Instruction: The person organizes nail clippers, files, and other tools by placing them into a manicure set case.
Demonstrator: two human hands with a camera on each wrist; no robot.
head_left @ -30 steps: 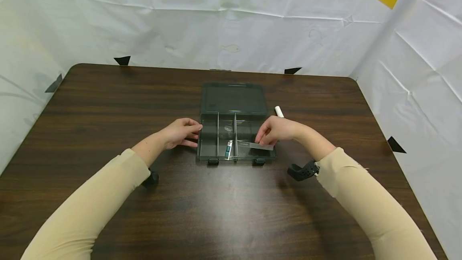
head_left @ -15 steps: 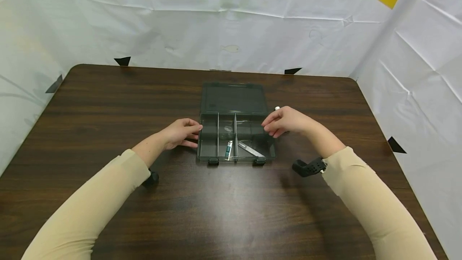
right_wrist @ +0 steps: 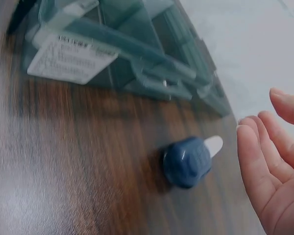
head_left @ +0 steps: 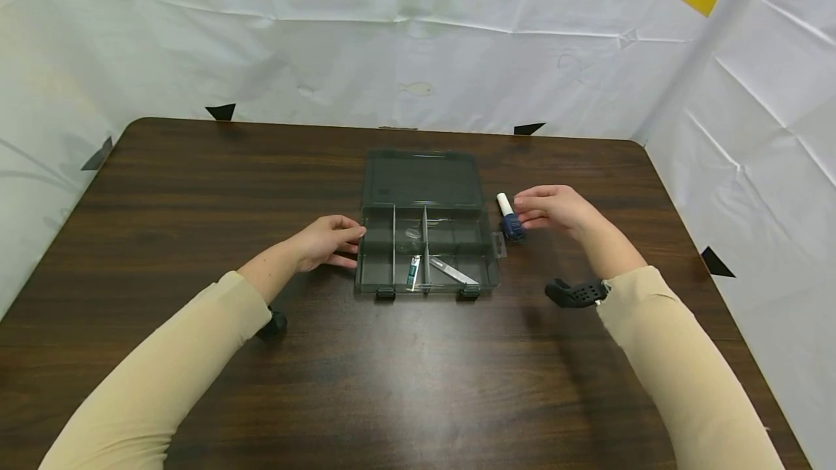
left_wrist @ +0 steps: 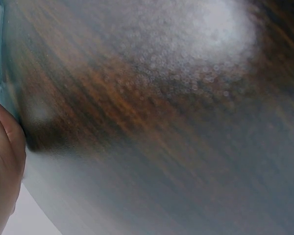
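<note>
Lying nearest on the dark wooden desk [head_left: 405, 376]: both beige sleeves [head_left: 157, 376], each with a black wrist mount. Resting against the left wall of the open compartment box [head_left: 427, 249]: left hand [head_left: 323, 240], grip relaxed, fingers lightly curled and touching the wall, clamping nothing. Lying inside the box's front compartments: a small tube [head_left: 414, 270] left of the centre divider and a flat grey strip [head_left: 453, 270] right of it. Standing just beside the box's right wall: a blue bottle with a white cap [head_left: 508, 217]. Hovering just right of the bottle: right hand [head_left: 555, 207], grip apart, fingers straight, not touching it. Lying flat behind the compartments: the box lid [head_left: 421, 178].
</note>
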